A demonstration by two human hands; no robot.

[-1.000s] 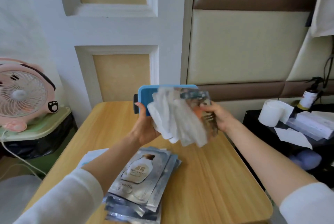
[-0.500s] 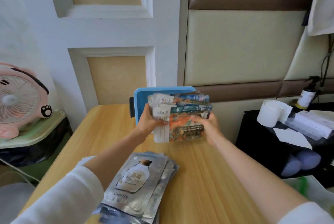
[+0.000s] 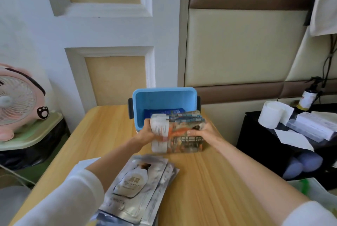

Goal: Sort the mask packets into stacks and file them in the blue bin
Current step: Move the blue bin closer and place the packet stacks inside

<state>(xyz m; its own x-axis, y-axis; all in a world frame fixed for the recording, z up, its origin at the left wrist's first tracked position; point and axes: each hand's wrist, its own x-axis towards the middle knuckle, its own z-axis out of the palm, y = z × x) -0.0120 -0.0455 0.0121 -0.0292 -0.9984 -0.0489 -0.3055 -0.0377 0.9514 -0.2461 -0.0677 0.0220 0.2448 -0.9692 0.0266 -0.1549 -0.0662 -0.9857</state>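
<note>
Both hands, left hand [image 3: 145,135] and right hand [image 3: 207,132], fingers gripping a squared stack of colourful mask packets [image 3: 179,132] on the bench [image 3: 209,180] before the blue bin [image 3: 164,92], which holds one dark-blue packet [image 3: 163,112]; the silver packets [image 3: 138,187] wait unfiled.

The bin [image 3: 165,98] sits at the far edge of the counter [image 3: 209,180], against the wall, with a flat packet [image 3: 164,111] inside it. Just in front of the bin, an upright stack of packets [image 3: 179,132] stands on the counter — left hand [image 3: 145,133] on its left end, right hand [image 3: 204,132] on its right. Nearer than the bin and slightly left lies another pile of packets [image 3: 138,189]. Well left of the bin, off the counter, a fan [image 3: 18,101] stands; well right, a paper roll [image 3: 271,114].
</note>
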